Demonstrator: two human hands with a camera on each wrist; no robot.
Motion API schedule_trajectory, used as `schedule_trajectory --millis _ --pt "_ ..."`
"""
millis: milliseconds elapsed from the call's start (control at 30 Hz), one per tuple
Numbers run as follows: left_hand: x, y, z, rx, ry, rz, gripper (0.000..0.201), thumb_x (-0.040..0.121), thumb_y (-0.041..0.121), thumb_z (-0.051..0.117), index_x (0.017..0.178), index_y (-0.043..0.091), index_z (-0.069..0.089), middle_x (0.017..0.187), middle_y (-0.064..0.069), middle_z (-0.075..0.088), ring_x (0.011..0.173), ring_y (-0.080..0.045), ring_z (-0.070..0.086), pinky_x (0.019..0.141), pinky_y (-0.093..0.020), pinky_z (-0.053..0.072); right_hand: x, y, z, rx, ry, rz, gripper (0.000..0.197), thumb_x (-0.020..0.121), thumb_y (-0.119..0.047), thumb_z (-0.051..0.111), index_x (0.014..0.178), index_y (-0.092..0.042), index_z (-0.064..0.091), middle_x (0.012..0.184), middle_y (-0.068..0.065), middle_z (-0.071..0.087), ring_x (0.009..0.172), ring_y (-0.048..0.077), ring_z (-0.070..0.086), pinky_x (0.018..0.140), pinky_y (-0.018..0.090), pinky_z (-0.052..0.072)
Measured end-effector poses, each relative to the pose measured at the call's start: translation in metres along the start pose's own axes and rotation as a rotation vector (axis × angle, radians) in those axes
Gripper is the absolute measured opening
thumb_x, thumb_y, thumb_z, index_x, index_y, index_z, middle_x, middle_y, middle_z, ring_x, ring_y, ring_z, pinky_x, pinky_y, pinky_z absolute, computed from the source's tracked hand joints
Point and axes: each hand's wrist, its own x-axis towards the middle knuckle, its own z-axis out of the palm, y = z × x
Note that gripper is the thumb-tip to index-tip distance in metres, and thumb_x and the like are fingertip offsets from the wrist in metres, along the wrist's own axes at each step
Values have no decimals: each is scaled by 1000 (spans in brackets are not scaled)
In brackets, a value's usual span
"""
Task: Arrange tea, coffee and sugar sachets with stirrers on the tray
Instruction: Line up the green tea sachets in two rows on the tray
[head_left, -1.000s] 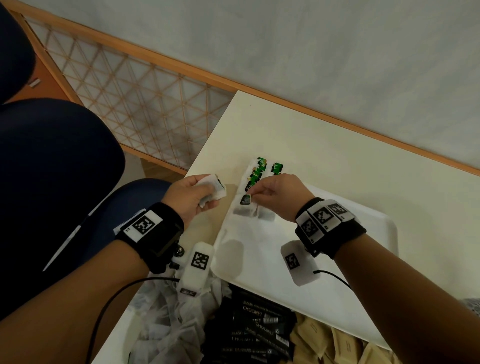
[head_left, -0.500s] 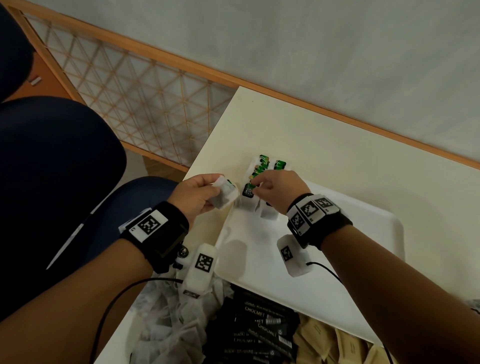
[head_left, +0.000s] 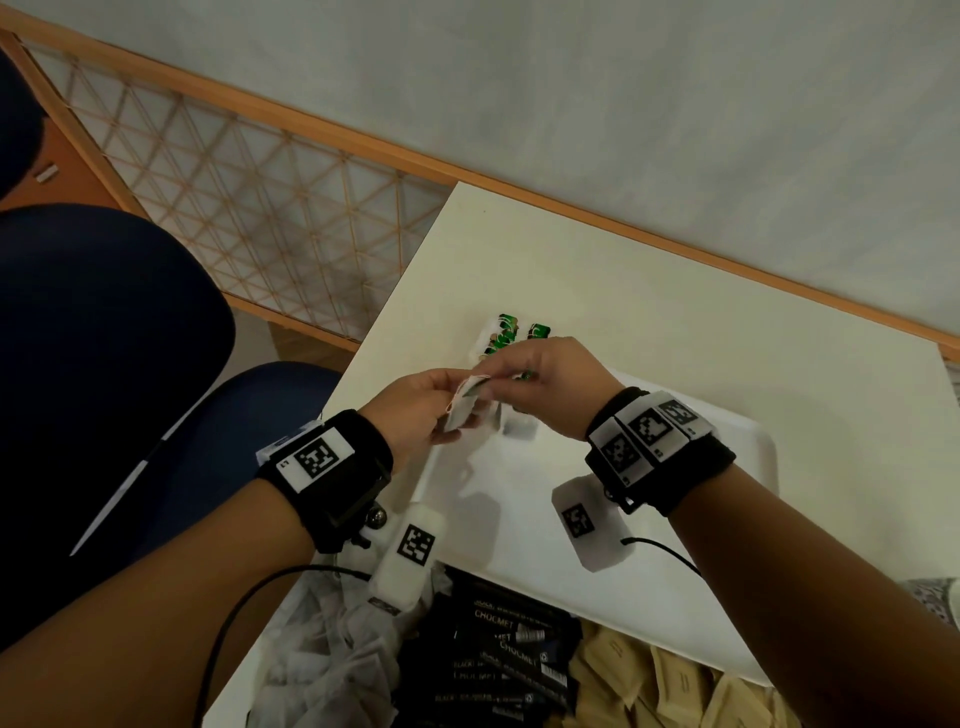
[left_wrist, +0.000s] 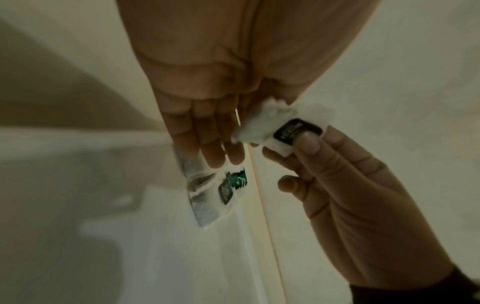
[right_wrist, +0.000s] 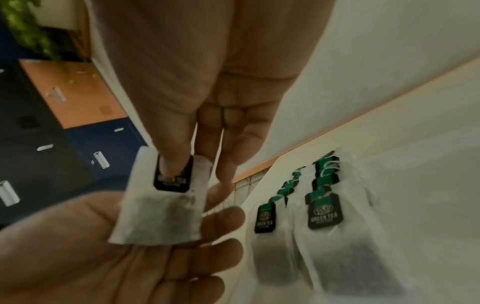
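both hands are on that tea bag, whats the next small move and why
Probably the left hand lets go, so the right hand can lay the tea bag beside the rows of tea bags on the tray: the right thumb already pinches its tag.

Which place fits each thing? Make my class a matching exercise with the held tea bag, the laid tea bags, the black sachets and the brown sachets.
Things:
1 held tea bag
2 laid tea bags
3 black sachets
4 brown sachets

Places:
A heap in front of the tray, on the right
B in rows on the tray
C between left hand and right hand
D heap in front of the tray, in the middle

Pairs: 1-C, 2-B, 3-D, 4-A
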Motion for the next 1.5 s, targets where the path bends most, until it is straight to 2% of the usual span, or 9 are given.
schedule_trajectory --millis 133,267,367,500,667,867,1100,1300,1500 --pt "1 -3 -7 86 30 8 35 92 -5 42 96 18 67 90 -8 67 74 -11 63 70 -23 44 -1 -2 -3 -67 -18 115 21 90 -14 62 108 -18 72 82 -19 62 64 -16 55 67 4 43" --pt "1 -3 -16 49 95 21 39 93 -7 39 92 20 67 82 -1 66 72 -13 60 70 -24 43 1 0 4 -233 -107 150 23 92 -18 59 111 -24 71 92 -9 68 70 -3 54 64 5 40" --pt "4 -4 -22 41 151 24 31 94 -3 44 96 21 64 85 0 66 73 -12 59 69 -23 44 5 3 13 -239 -156 161 22 91 -20 59 109 -25 71 95 -4 72 80 13 64 71 19 48" --pt "14 -7 -29 137 211 39 24 89 1 58 106 16 63 85 -1 62 71 -11 55 66 -22 44 15 16 22 -236 -91 290 18 89 -24 61 103 -30 71 72 -20 61 70 11 63 61 18 44" --pt "30 -9 -28 423 210 16 48 74 15 79 115 18 56 83 1 57 69 -11 53 60 -23 41 21 25 27 -294 -10 336 16 89 -29 61 103 -28 67 65 -17 50 74 10 52 70 26 44" --pt "38 -6 -17 788 152 -19 82 63 38 86 129 25 39 93 5 53 81 -11 52 67 -27 39 -5 40 13 -259 203 431 13 80 -30 69 78 -28 57 72 -10 57 72 12 55 63 28 45" --pt "40 -7 -8 941 167 -18 78 64 47 83 125 22 41 99 5 52 96 -19 55 80 -33 46 -28 42 6 -416 -42 711 51 73 -63 66 88 -14 69 88 3 68 85 20 63 70 33 51" --pt "44 -9 -5 872 189 39 65 66 37 85 118 23 49 102 3 58 95 -18 57 86 -36 48 -20 43 15 -490 -110 724 43 77 -65 60 71 -23 60 74 -5 60 68 12 54 58 24 39" --pt "47 -12 -6 835 188 79 63 66 31 84 117 23 48 87 7 52 86 -17 54 74 -30 43 -21 46 19 -473 -95 717 46 77 -68 58 66 -23 55 72 -4 59 67 14 54 57 25 38"
